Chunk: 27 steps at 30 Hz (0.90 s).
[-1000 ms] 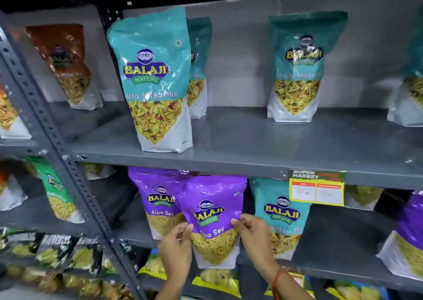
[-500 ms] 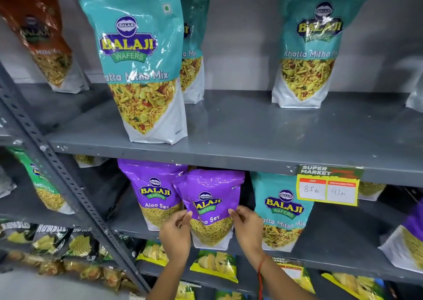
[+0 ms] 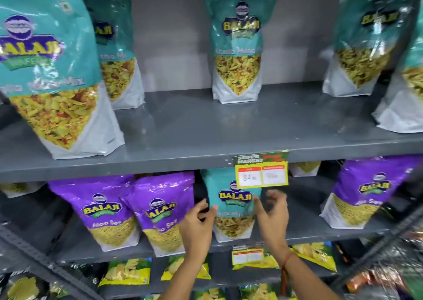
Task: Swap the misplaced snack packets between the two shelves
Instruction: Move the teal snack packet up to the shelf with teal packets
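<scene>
A teal Khatta Mitha Mix packet (image 3: pixel 232 199) stands on the lower shelf (image 3: pixel 320 233) among purple Aloo Sev packets (image 3: pixel 163 210), (image 3: pixel 103 210), (image 3: pixel 368 192). My left hand (image 3: pixel 199 222) is at the teal packet's left edge and my right hand (image 3: pixel 272 212) at its right edge, fingers spread; neither clearly grips it. The upper shelf (image 3: pixel 206 139) carries teal Khatta Mitha Mix packets (image 3: pixel 49 70), (image 3: pixel 238 50), (image 3: pixel 366 41).
A yellow price tag (image 3: pixel 262 170) hangs from the upper shelf's front edge, partly covering the teal packet's top. Yellow chip packets (image 3: pixel 128 272) fill the shelf below. A slotted grey upright (image 3: pixel 45 263) runs at the lower left. Dark packets sit at the far right.
Both hands let go of the front purple Aloo Sev packet and shifted right to either side of the teal packet. The view moved closer and to the right.
</scene>
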Tool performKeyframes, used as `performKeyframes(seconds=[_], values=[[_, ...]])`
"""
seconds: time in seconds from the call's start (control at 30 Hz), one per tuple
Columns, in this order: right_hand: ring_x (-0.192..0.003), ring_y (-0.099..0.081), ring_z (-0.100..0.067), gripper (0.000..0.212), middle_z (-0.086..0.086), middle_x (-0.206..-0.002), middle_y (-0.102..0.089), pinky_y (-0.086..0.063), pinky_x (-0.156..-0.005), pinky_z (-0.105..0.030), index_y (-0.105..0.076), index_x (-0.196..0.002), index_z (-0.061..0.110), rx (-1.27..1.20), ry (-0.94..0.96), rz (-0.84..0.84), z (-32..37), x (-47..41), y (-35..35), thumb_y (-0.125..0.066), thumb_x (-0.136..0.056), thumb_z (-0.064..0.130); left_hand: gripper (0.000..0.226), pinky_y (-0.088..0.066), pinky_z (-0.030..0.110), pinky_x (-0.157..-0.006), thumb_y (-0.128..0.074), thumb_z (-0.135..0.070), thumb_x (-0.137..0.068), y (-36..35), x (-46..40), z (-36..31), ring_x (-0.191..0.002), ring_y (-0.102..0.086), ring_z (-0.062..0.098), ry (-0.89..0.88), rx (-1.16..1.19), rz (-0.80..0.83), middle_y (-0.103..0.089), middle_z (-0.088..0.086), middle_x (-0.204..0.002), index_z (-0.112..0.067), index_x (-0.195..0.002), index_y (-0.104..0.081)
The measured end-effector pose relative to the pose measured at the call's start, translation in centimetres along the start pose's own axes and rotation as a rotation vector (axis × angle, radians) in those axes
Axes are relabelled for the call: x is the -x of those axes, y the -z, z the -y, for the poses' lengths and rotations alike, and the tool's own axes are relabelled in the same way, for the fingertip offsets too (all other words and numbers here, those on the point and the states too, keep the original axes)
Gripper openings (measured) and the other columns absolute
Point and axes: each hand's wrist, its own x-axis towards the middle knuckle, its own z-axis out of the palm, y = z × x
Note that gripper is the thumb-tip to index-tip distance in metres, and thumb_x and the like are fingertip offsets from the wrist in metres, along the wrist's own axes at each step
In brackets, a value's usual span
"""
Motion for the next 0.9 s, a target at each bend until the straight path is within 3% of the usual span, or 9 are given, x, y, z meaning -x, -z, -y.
performKeyframes(seconds=[0.13, 0.23, 0.3, 0.37, 0.43, 0.53, 0.67, 0.77, 0.9], values=[[-0.087, -0.071, -0.005, 0.021, 0.006, -0.095, -0.076, -0.051, -0.064, -0.012, -0.071, -0.099, 0.018, 0.080, -0.031, 0.359, -1.8, -2.1, 1.3, -0.069, -0.089, 0.036, 0.022, -0.039, 0.006, -0.050, -0.071, -0.030, -0.084, -1.6, -0.3, 0.2, -0.056, -0.058, -0.006, 0.021, -0.112, 0.016, -0.079, 0.002, -0.087, -0.011, -0.094, -0.077], [-0.070, -0.068, 0.005, 0.024, 0.001, -0.080, -0.078, -0.042, -0.052, -0.008, -0.076, -0.083, 0.009, 0.149, 0.046, 0.300, -2.2, -2.2, 1.9, -0.069, -0.088, 0.031, 0.018, -0.037, 0.011, -0.051, -0.072, -0.027, -0.083, -1.7, -0.3, 0.2, -0.055, -0.055, -0.001, -0.006, -0.158, -0.009, -0.075, -0.003, -0.072, -0.010, -0.083, -0.078], [-0.070, -0.067, 0.011, 0.017, 0.006, -0.076, -0.077, -0.041, -0.050, -0.007, -0.078, -0.079, 0.008, 0.175, 0.045, 0.264, -2.3, -1.9, 2.6, -0.072, -0.089, 0.020, 0.015, -0.039, 0.010, -0.049, -0.072, -0.025, -0.083, -1.5, 0.2, 0.3, -0.052, -0.056, -0.004, -0.019, -0.146, 0.018, -0.067, -0.013, -0.063, -0.012, -0.078, -0.077], [-0.070, -0.065, 0.015, 0.015, 0.013, -0.073, -0.073, -0.041, -0.050, -0.005, -0.078, -0.078, 0.009, 0.186, 0.033, 0.259, -2.2, -1.5, 3.4, -0.071, -0.090, 0.015, 0.012, -0.043, 0.012, -0.053, -0.074, -0.022, -0.082, -1.3, 1.2, 0.6, -0.057, -0.063, 0.007, -0.044, -0.133, 0.031, -0.063, -0.018, -0.058, -0.015, -0.073, -0.077], [-0.070, -0.066, 0.012, 0.015, 0.015, -0.072, -0.074, -0.042, -0.051, -0.005, -0.078, -0.077, 0.011, 0.190, 0.039, 0.254, -2.0, -0.6, 4.5, -0.071, -0.090, 0.013, 0.013, -0.042, 0.012, -0.054, -0.075, -0.023, -0.081, -1.1, 2.4, 1.1, -0.073, -0.064, 0.007, -0.066, -0.131, 0.049, -0.065, -0.015, -0.056, -0.019, -0.068, -0.075], [-0.065, -0.067, 0.005, 0.019, 0.014, -0.070, -0.077, -0.044, -0.052, -0.009, -0.078, -0.072, 0.016, 0.179, 0.052, 0.261, -1.5, 1.1, 6.6, -0.070, -0.089, 0.012, 0.011, -0.045, 0.013, -0.056, -0.078, -0.023, -0.078, -0.6, 4.6, 1.5, -0.077, -0.064, 0.008, -0.035, -0.082, 0.076, -0.067, -0.016, -0.056, -0.019, -0.068, -0.075], [-0.059, -0.063, 0.006, 0.035, 0.023, -0.063, -0.073, -0.041, -0.051, -0.009, -0.070, -0.059, 0.031, 0.188, 0.098, 0.282, 0.4, 3.8, 9.7, -0.073, -0.087, 0.009, 0.028, -0.044, 0.009, -0.056, -0.071, -0.046, -0.070, 1.0, 7.3, 1.3, -0.069, -0.064, 0.000, -0.080, -0.016, 0.069, -0.068, -0.026, -0.081, -0.019, -0.066, -0.076], [-0.061, -0.067, 0.003, 0.039, 0.023, -0.064, -0.074, -0.048, -0.053, -0.012, -0.069, -0.058, 0.037, 0.176, 0.152, 0.267, 2.3, 5.3, 11.9, -0.076, -0.084, 0.010, 0.029, -0.038, 0.006, -0.050, -0.064, -0.054, -0.065, 2.6, 9.0, -1.1, -0.055, -0.058, -0.004, -0.187, 0.051, 0.025, -0.069, -0.018, -0.075, -0.027, -0.068, -0.072], [-0.063, -0.069, -0.004, 0.033, 0.010, -0.069, -0.078, -0.055, -0.058, -0.024, -0.079, -0.063, 0.032, -0.009, 0.224, 0.181, 7.0, 5.6, 14.3, -0.081, -0.075, 0.000, 0.011, -0.039, 0.011, -0.045, -0.069, -0.044, -0.068, 4.8, 9.5, -6.4, -0.046, -0.048, -0.003, -0.394, 0.175, -0.051, -0.064, -0.017, -0.066, -0.033, -0.069, -0.067]])
